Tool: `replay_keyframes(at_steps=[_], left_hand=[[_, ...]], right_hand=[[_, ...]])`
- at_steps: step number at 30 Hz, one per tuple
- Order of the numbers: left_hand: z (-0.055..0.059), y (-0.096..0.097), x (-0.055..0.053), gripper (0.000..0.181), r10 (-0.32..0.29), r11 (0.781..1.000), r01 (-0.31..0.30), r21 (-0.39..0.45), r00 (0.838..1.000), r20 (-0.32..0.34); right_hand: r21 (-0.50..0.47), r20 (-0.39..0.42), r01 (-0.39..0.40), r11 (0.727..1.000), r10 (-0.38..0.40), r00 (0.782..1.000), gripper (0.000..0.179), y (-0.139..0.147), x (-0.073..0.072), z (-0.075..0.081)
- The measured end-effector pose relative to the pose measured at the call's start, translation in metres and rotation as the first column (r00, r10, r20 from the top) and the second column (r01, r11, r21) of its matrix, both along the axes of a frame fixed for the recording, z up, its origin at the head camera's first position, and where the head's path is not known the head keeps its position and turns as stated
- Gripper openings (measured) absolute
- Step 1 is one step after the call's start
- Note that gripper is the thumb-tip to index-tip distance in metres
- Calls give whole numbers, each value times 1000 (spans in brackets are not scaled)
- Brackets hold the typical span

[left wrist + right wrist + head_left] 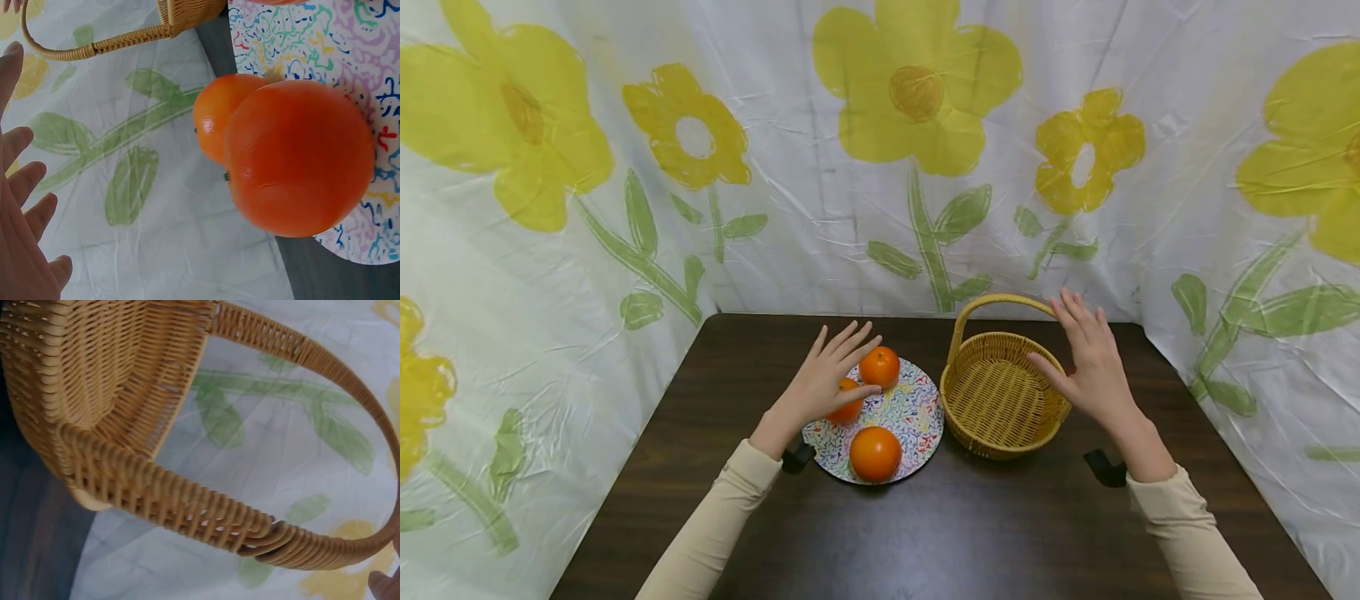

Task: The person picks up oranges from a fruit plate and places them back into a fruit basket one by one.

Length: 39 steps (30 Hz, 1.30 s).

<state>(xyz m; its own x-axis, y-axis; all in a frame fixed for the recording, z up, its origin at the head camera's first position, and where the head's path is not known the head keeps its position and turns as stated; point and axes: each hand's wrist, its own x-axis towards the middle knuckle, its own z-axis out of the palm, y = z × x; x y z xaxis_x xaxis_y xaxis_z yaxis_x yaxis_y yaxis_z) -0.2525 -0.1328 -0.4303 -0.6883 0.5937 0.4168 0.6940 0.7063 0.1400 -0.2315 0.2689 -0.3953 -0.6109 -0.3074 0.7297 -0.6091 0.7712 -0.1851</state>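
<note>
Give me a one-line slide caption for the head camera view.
Left hand near three orange fruits on a patterned plate, right hand near a wicker basket on a dark table.

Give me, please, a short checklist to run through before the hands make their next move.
1. Left hand free: ok, spread and holding nothing.
2. Right hand clear of the basket handle: cannot tell, they overlap in the head view.
3. Basket upright with room inside: ok, no fruit shows in it.
4. Near fruit and far fruit on the patterned plate: ok.
5. Left fruit in plain sight from the head view: not ok, the left hand partly covers it.
</note>
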Motion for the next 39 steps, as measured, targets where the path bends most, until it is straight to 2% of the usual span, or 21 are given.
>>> replay_keyframes(at_steps=[6, 17, 39], left_hand=[[-8, 0, 4, 73, -2, 999, 2, 33, 1000, 6], [-21, -3, 13, 74, 15, 995, -23, 94, 996, 86], [-41, -3, 25, 72, -3, 986, -15, 166, 995, 104]], right_hand=[[-28, 4, 15, 999, -15, 1000, 82, 6, 3, -8], [-119, 36, 23, 993, -19, 999, 82, 15, 7, -22], [-216, 86, 75, 974, -58, 995, 79, 26, 16, -46]])
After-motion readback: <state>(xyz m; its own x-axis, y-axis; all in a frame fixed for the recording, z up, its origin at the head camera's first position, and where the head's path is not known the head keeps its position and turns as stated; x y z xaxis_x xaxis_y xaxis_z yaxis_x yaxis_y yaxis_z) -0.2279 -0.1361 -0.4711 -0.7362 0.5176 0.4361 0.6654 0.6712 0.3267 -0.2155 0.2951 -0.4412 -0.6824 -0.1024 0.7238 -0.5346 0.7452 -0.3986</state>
